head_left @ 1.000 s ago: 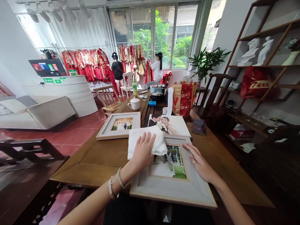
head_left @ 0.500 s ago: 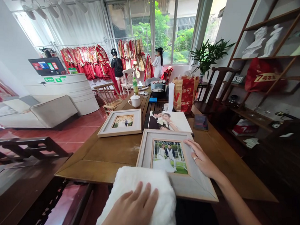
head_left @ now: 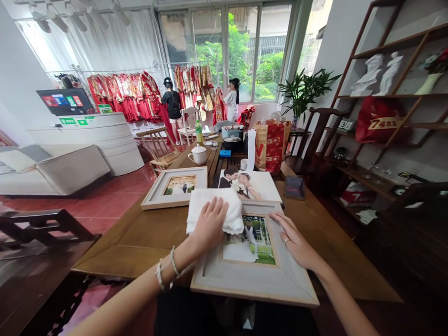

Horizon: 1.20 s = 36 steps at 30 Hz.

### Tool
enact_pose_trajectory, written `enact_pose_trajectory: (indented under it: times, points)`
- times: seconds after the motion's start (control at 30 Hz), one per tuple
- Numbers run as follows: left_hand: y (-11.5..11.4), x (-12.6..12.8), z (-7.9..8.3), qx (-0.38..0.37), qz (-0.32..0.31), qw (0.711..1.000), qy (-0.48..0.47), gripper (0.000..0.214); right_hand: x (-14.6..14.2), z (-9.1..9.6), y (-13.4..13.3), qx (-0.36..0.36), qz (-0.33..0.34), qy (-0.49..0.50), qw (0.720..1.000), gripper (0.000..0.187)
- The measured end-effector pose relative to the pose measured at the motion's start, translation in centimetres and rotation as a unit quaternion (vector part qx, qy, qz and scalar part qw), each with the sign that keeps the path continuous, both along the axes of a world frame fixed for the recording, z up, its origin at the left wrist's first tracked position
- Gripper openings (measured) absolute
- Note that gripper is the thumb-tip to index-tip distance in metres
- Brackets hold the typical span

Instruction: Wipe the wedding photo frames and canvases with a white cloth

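A folded white cloth (head_left: 213,213) lies across the upper left of a pale picture frame (head_left: 288,283). My left hand (head_left: 207,220) is on top of the cloth and holds it against the frame, fingers extended and thumb out of sight. Part of the wedding photo (head_left: 246,251) inside the frame is covered by the cloth. At the frame's right border, my right hand (head_left: 294,239) grips the side, with its fingers over the front and a ring on one of them. The frame's near edge juts out past the table over my lap.
Behind are a second framed photo (head_left: 151,201), a large couple print (head_left: 264,186) and a white lidded cup (head_left: 198,154) on the wooden table (head_left: 138,246). A red paper bag (head_left: 271,143) stands farther right. Two people work by hanging red garments (head_left: 128,100).
My left hand has carried the white cloth forward from the frame's near left side to its upper left. The right hand keeps its place on the frame's right border.
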<state>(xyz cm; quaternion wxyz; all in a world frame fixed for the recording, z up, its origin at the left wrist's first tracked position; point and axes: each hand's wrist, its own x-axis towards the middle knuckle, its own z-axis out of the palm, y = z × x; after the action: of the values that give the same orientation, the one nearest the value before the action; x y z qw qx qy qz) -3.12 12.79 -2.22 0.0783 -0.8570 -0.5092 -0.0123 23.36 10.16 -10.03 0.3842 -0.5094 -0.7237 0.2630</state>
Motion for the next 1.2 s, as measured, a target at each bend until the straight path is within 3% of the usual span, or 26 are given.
enact_pose_trajectory:
  times: [0.13, 0.27, 0.37, 0.47, 0.57, 0.67, 0.8, 0.97, 1.1, 1.2]
  points:
    - [-2.6, 0.1, 0.0, -0.038, 0.004, 0.999, 0.025, 0.070, -0.1, -0.1, 0.0, 0.008, -0.002, 0.009, 1.000, 0.050]
    - [-8.6, -0.8, -0.2, -0.094, 0.014, 0.994, 0.057, 0.074, -0.2, -0.1, 0.0, 0.008, -0.009, 0.011, 1.000, 0.050]
    - [-12.8, -1.5, -0.1, -0.160, -0.055, 0.984, 0.063, 0.079, -0.2, 0.1, 0.0, 0.003, -0.010, 0.007, 1.000, 0.049]
    - [-14.3, -1.4, 0.1, -0.195, -0.104, 0.973, 0.070, 0.077, -0.2, 0.2, 0.1, -0.001, -0.005, 0.003, 1.000, 0.049]
    - [-12.7, -0.4, -0.2, -0.167, -0.075, 0.982, 0.046, 0.078, 0.0, 0.2, 0.1, 0.002, -0.003, 0.004, 1.000, 0.049]
    - [-9.0, 0.9, -0.5, -0.105, -0.021, 0.994, 0.031, 0.076, 0.0, 0.2, 0.1, 0.004, 0.000, 0.003, 1.000, 0.049]
    - [-4.0, 2.5, -0.2, -0.055, 0.005, 0.998, 0.017, 0.072, 0.0, 0.2, 0.1, 0.007, 0.007, -0.002, 1.000, 0.050]
    - [0.5, 3.7, 0.3, -0.012, 0.043, 0.999, -0.001, 0.071, 0.0, 0.1, 0.1, 0.000, 0.000, -0.005, 1.000, 0.051]
    - [1.1, 4.1, 0.3, -0.041, 0.015, 0.999, 0.015, 0.070, 0.0, 0.0, 0.2, 0.007, 0.001, 0.000, 1.000, 0.051]
    - [-1.5, 4.1, 0.4, -0.076, -0.029, 0.996, 0.030, 0.068, -0.1, 0.1, 0.1, 0.007, -0.001, -0.001, 1.000, 0.050]
